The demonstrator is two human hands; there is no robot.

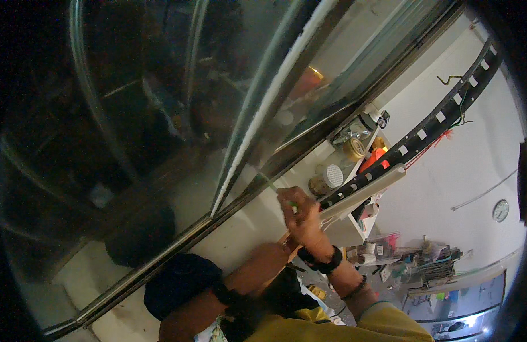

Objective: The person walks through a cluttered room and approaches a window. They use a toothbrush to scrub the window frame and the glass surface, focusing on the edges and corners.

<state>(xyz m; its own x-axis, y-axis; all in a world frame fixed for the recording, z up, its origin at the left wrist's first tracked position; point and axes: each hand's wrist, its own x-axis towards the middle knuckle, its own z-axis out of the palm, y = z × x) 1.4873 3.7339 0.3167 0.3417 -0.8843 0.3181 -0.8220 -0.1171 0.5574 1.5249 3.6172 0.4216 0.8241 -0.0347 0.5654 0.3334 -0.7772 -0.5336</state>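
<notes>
My right hand point(302, 219), with a dark band at the wrist, is raised at the lower edge of a sliding glass window. Its fingers are closed round a thin, pale greenish stick point(268, 181), whose far end points at the window's metal frame point(229, 208). My left hand point(266, 257) reaches in from the lower left, just below the right wrist. Its fingertips are partly hidden there, so whether they hold anything does not show. A white fuzzy strip point(256, 122) runs along the upright edge of the glass pane point(161, 142), which carries reflections.
A dark blue cloth item point(181, 284) lies on the pale sill point(221, 242) by my left forearm. Jars point(326, 179) crowd a shelf at the right. A black slotted rail point(412, 142) and a round clock point(501, 210) are on the wall.
</notes>
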